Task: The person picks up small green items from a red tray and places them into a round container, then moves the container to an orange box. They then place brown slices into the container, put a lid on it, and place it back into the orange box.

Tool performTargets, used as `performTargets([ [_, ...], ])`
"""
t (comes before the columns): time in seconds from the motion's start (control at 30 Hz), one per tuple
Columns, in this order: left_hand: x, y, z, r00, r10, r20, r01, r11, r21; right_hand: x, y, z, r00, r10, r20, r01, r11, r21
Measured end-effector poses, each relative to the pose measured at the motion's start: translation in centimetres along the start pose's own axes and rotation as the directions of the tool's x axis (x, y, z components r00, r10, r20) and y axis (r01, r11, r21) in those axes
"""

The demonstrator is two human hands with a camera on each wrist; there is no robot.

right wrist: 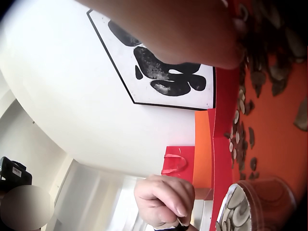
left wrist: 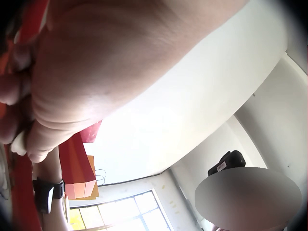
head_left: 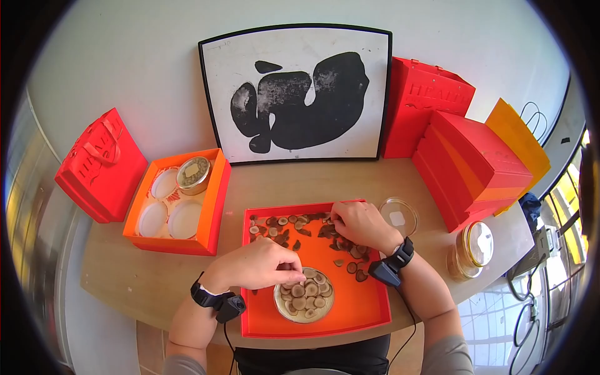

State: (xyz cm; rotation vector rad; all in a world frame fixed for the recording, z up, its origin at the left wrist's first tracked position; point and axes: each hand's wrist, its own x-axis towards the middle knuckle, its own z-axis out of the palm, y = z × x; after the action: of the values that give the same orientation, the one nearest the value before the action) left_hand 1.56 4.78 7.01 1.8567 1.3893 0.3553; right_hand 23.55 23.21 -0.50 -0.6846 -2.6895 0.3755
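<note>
Over the rim of a clear round tub (head_left: 304, 317) full of pale round slices (head_left: 300, 302), my left hand (head_left: 257, 265) pinches a small pale slice (left wrist: 19, 143) between thumb and fingers. The tub stands near the front of a red-rimmed orange tray (head_left: 262, 317). My right hand (head_left: 364, 224) reaches down to dark-edged slices (head_left: 326, 231) in the tray's far right part; its fingertips are hidden, so whether it grips one is unclear. More slices (right wrist: 236, 144) lie along the tray's far side in the right wrist view.
Left of the tray stand an orange box (head_left: 221, 199) with round containers and a red bag (head_left: 103, 165). A framed black-and-white picture (head_left: 294, 94) leans behind. At right are a clear lid (head_left: 399, 216), a jar (head_left: 462, 259), red boxes (head_left: 469, 169) and another red bag (head_left: 415, 100).
</note>
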Motion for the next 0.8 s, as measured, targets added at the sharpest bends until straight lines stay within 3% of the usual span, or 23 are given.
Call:
performTargets([
  [0.1, -0.3, -0.3, 0.6, 0.994, 0.105, 0.024, -0.104, 0.994, -0.046, 0.1, 0.0, 0.0, 1.0, 0.01, -0.019, -0.01, 1.0, 0.011],
  [0.23, -0.7, 0.5, 0.3, 0.992, 0.094, 0.09, -0.096, 0.995, 0.026, 0.2, 0.2, 0.4, 0.995, 0.0, -0.102, 0.006, 0.999, 0.054],
  [0.33, -1.0, 0.6, -0.4, 1.0, 0.029, -0.001, -0.029, 0.999, 0.034, 0.2, 0.3, 0.3, 0.996, -0.009, -0.091, 0.015, 0.997, 0.074],
  [0.4, -1.1, 0.0, -1.0, 0.995, 0.033, -0.099, -0.017, 0.988, 0.156, 0.2, 0.4, 0.2, 0.995, -0.021, -0.094, 0.029, 0.996, 0.087],
  [0.47, -0.9, -1.1, -1.3, 0.993, -0.04, -0.114, 0.06, 0.983, 0.175, 0.4, 0.0, -0.1, 0.995, -0.034, -0.097, 0.044, 0.994, 0.101],
  [0.53, -0.2, -3.6, -1.2, 0.962, 0.005, -0.273, 0.081, 0.949, 0.305, 0.2, -1.1, -1.0, 1.0, 0.002, 0.009, -0.004, 0.97, 0.242],
  [0.67, 0.8, -7.0, -1.9, 0.94, -0.097, -0.328, 0.187, 0.948, 0.256, -0.3, -5.3, -4.5, 0.983, -0.062, 0.174, -0.023, 0.893, 0.449],
  [0.77, 1.2, -7.6, -2.0, 0.928, -0.103, -0.359, 0.207, 0.942, 0.265, -1.0, -6.0, -5.2, 0.909, -0.328, 0.255, 0.123, 0.799, 0.589],
  [0.8, 1.3, -7.6, -1.9, 0.915, -0.136, -0.379, 0.237, 0.943, 0.234, -1.1, -5.9, -5.2, 0.91, -0.326, 0.256, 0.121, 0.798, 0.59],
])
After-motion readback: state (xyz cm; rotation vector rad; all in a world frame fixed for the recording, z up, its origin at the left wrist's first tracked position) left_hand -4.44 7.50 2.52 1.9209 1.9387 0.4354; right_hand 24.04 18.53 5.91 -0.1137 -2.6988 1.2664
